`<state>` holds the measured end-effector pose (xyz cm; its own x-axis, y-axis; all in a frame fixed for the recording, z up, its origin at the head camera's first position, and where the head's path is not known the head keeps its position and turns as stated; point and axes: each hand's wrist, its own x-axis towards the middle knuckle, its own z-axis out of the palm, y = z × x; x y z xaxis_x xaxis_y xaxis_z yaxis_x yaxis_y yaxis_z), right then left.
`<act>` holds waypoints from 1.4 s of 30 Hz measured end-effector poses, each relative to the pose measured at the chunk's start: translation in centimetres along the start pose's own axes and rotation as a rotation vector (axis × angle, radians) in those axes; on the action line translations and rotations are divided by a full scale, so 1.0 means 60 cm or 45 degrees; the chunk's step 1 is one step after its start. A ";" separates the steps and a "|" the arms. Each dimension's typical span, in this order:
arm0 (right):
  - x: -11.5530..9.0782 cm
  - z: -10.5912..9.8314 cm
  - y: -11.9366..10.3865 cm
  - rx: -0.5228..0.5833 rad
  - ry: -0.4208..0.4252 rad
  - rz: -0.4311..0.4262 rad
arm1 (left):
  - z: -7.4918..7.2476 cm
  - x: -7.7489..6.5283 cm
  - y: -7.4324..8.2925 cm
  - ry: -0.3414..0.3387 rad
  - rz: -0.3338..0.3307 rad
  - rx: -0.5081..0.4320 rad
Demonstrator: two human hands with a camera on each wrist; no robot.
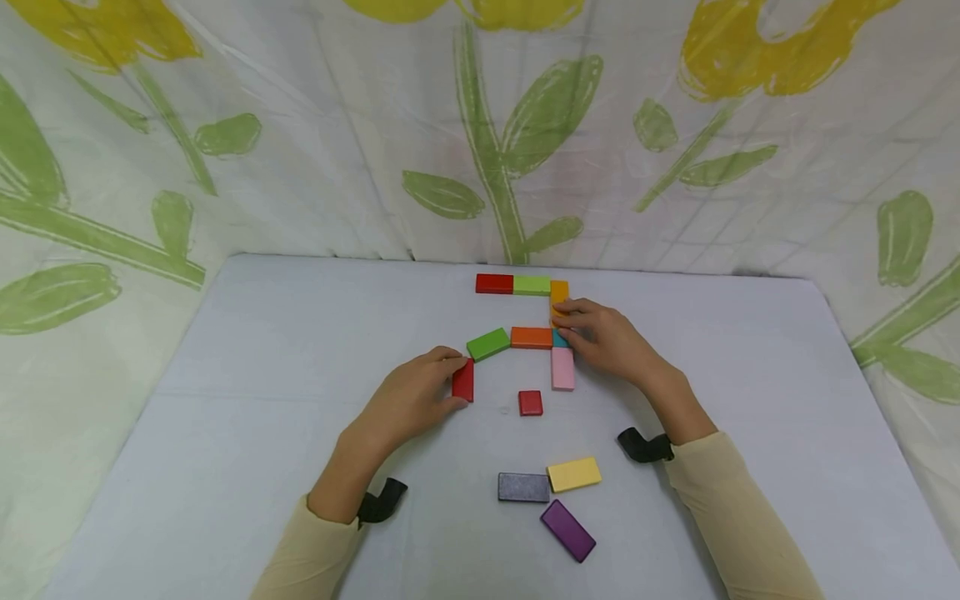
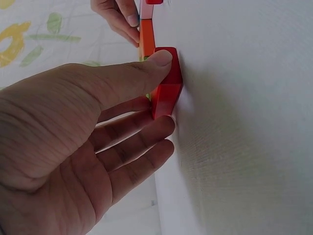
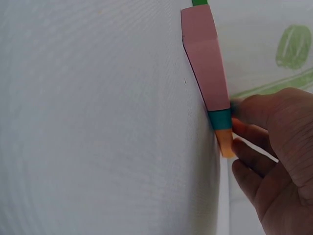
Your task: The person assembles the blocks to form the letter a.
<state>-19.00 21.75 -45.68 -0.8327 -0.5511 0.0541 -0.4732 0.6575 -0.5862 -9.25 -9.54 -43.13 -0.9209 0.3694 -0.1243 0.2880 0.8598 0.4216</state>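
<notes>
My left hand (image 1: pixel 411 396) pinches a red block (image 1: pixel 463 382) lengthwise, thumb at its near end and a fingertip at its far end; the other fingers are loosely bent. A green block (image 1: pixel 488 344) lies slanted just beyond it. My right hand (image 1: pixel 611 337) reaches over the right side of the line of blocks. Its fingers rest on an orange-yellow block (image 1: pixel 559 290), with the thumb at a small teal block (image 3: pixel 219 119) partly hidden in the head view. An orange block (image 1: pixel 531 337) sits left of the teal one, a pink block (image 1: pixel 562 369) on the near side.
At the far end a dark red block (image 1: pixel 494 284) and a light green block (image 1: pixel 532 285) adjoin the orange-yellow one. A small red square block (image 1: pixel 530 403) lies between the hands. Nearer are grey (image 1: pixel 523 487), yellow (image 1: pixel 574 474) and purple blocks (image 1: pixel 567 531) on the white-covered table (image 1: pixel 247 450).
</notes>
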 end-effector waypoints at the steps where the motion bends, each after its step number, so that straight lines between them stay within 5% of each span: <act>1: 0.001 0.000 0.000 0.001 -0.001 0.001 | 0.000 0.000 -0.001 0.000 0.000 0.002; 42: 0.001 0.000 -0.003 -0.029 -0.010 0.005 | -0.003 -0.001 0.005 -0.005 0.001 0.013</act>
<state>-18.97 21.58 -45.53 -0.8321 -0.5527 0.0454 -0.4766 0.6710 -0.5680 -9.14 -9.39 -42.80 -0.9195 0.3717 -0.1276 0.2915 0.8629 0.4127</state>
